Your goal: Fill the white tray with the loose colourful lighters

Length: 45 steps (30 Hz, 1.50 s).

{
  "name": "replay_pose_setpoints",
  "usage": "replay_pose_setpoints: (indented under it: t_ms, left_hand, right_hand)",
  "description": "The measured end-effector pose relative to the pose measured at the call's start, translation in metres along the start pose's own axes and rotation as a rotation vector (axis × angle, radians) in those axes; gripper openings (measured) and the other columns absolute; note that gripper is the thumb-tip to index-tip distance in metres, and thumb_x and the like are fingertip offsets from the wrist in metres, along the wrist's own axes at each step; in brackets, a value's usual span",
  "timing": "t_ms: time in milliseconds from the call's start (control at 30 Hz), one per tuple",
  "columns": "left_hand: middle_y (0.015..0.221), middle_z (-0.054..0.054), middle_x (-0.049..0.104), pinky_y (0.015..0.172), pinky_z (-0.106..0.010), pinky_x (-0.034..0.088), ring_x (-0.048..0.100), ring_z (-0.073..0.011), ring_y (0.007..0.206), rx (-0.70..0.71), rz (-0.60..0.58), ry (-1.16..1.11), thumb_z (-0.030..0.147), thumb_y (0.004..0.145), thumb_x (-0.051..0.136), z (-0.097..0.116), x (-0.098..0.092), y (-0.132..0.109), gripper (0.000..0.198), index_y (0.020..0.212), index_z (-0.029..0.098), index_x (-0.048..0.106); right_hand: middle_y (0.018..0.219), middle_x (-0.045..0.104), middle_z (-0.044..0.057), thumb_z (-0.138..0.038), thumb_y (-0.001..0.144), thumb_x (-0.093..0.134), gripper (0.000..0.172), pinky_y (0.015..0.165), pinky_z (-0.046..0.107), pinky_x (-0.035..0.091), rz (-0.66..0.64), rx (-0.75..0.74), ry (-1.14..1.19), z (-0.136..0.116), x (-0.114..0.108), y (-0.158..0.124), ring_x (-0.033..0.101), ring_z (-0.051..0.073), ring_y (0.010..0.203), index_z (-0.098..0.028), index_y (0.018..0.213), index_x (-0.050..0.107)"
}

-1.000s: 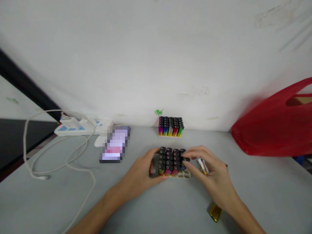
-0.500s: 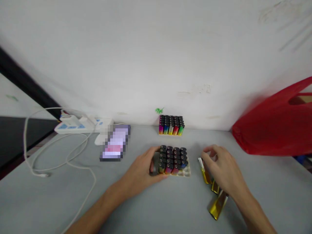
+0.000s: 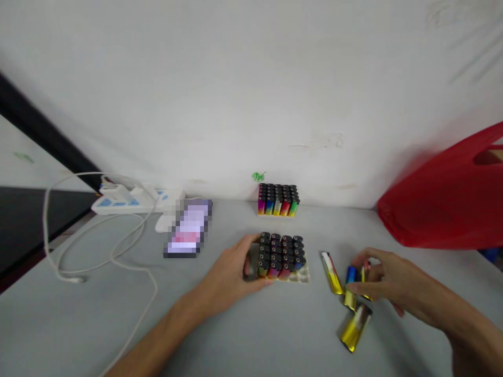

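My left hand (image 3: 228, 269) is closed round the left side of a pale cell tray (image 3: 302, 276) packed with black-topped lighters (image 3: 276, 257); bare cells show at its front right. Thumb and index finger of my right hand (image 3: 379, 277) are curved but apart, at a blue-and-yellow lighter (image 3: 350, 287) lying on the table. Part of another lighter (image 3: 366, 280) shows behind these fingers. A white-and-yellow lighter (image 3: 332, 273) lies to their left, and a gold one (image 3: 356, 329) lies nearer to me.
A second full tray of coloured lighters (image 3: 278, 201) stands against the wall. At the left are a phone (image 3: 189, 230), a power strip (image 3: 133, 200) and a looping white cable (image 3: 135, 270). A red bag (image 3: 444, 204) rests at the back right.
My right hand has moved right and toward me, from beside the white-and-yellow lighter to the blue-and-yellow one, uncovering more of the loose lighters. My left hand stays on the tray.
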<state>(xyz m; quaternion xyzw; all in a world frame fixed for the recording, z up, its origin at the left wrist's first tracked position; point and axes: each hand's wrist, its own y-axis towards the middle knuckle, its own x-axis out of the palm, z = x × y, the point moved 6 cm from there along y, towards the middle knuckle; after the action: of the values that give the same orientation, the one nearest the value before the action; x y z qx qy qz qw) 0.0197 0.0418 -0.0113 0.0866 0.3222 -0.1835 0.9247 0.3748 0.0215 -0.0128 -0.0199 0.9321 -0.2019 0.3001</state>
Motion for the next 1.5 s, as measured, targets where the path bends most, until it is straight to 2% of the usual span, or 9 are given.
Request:
replay_pose_setpoints:
  t_ms: [100, 267, 433, 667, 833, 1033, 1233, 1400, 1500]
  left_hand:
    - [0.101, -0.002, 0.076, 0.07, -0.034, 0.052, 0.068, -0.0239, 0.079, -0.003, 0.004, 0.026, 0.045, 0.088, 0.091, 0.0, -0.001, 0.0, 0.077, 0.153, 0.026, 0.054]
    - [0.119, -0.007, 0.078, 0.076, -0.037, 0.055, 0.072, -0.027, 0.092, -0.005, -0.01, 0.007, 0.043, 0.088, 0.091, 0.0, 0.0, 0.001, 0.08, 0.155, 0.027, 0.053]
    - [0.121, -0.007, 0.077, 0.079, -0.038, 0.056, 0.072, -0.0271, 0.093, 0.011, -0.003, 0.007, 0.043, 0.088, 0.092, 0.0, 0.0, 0.001, 0.08, 0.156, 0.027, 0.051]
    - [0.118, -0.007, 0.078, 0.08, -0.039, 0.057, 0.074, -0.0289, 0.094, 0.003, -0.012, 0.004, 0.042, 0.088, 0.091, 0.0, 0.001, 0.002, 0.078, 0.154, 0.027, 0.053]
    - [0.119, -0.008, 0.077, 0.086, -0.041, 0.058, 0.074, -0.0308, 0.101, -0.002, -0.013, -0.006, 0.04, 0.088, 0.091, -0.001, 0.001, 0.001, 0.077, 0.154, 0.026, 0.053]
    - [0.112, -0.006, 0.076, 0.078, -0.037, 0.056, 0.071, -0.0269, 0.09, 0.0, -0.01, 0.008, 0.043, 0.089, 0.09, -0.001, 0.001, 0.001, 0.078, 0.155, 0.026, 0.053]
    - [0.103, -0.004, 0.076, 0.072, -0.035, 0.054, 0.07, -0.025, 0.083, 0.002, 0.0, 0.007, 0.042, 0.088, 0.091, -0.001, 0.0, 0.002, 0.078, 0.154, 0.025, 0.054]
    - [0.137, -0.009, 0.075, 0.099, -0.042, 0.06, 0.074, -0.0327, 0.117, 0.042, 0.009, -0.108, 0.034, 0.081, 0.097, 0.002, -0.002, 0.003, 0.079, 0.15, 0.026, 0.058]
    - [0.141, -0.01, 0.073, 0.105, -0.045, 0.059, 0.073, -0.0345, 0.124, 0.04, 0.02, -0.131, 0.031, 0.078, 0.099, 0.002, -0.004, 0.002, 0.083, 0.15, 0.027, 0.058]
  right_hand:
    - [0.058, 0.065, -0.001, -0.05, 0.064, 0.094, 0.046, 0.033, 0.026, 0.028, 0.003, -0.024, -0.021, -0.007, 0.002, 0.004, 0.048, 0.014, 0.041, -0.021, 0.095, 0.076]
    - [0.058, 0.071, 0.001, -0.057, 0.079, 0.087, 0.048, 0.039, 0.027, 0.033, 0.114, -0.143, -0.041, -0.021, 0.006, 0.016, 0.055, 0.017, 0.042, -0.018, 0.106, 0.076]
    - [0.08, 0.08, 0.005, -0.054, 0.079, 0.085, 0.046, 0.042, 0.031, 0.043, 0.166, -0.191, 0.035, -0.029, 0.026, 0.024, 0.06, 0.018, 0.043, -0.019, 0.108, 0.075]
    - [0.096, 0.083, 0.009, -0.037, 0.084, 0.074, 0.037, 0.07, 0.037, 0.054, 0.375, -0.24, -0.164, -0.044, 0.042, 0.019, 0.077, 0.027, 0.075, -0.019, 0.116, 0.077]
    - [0.098, 0.083, 0.011, -0.036, 0.09, 0.065, 0.034, 0.083, 0.043, 0.05, 0.407, -0.273, -0.287, -0.054, 0.049, 0.012, 0.077, 0.033, 0.091, -0.018, 0.116, 0.079]
    - [0.078, 0.072, 0.004, -0.047, 0.095, 0.062, 0.037, 0.063, 0.037, 0.048, 0.28, -0.266, 0.135, -0.054, 0.05, 0.013, 0.066, 0.025, 0.066, -0.019, 0.116, 0.072]
    - [0.063, 0.044, -0.008, -0.041, 0.089, 0.072, 0.023, 0.045, 0.024, 0.022, 0.039, -0.201, 0.748, -0.06, 0.063, 0.007, 0.03, 0.011, 0.05, -0.024, 0.099, 0.059]
    - [0.065, 0.025, -0.01, -0.078, 0.094, 0.068, 0.058, 0.046, 0.024, 0.021, -0.069, -0.222, 0.933, -0.065, 0.071, 0.008, 0.015, 0.012, 0.055, -0.02, 0.097, 0.069]
    - [0.067, 0.028, -0.008, -0.076, 0.092, 0.075, 0.056, 0.048, 0.023, 0.029, -0.045, -0.231, 1.006, -0.068, 0.071, 0.007, 0.022, 0.012, 0.057, -0.021, 0.095, 0.068]
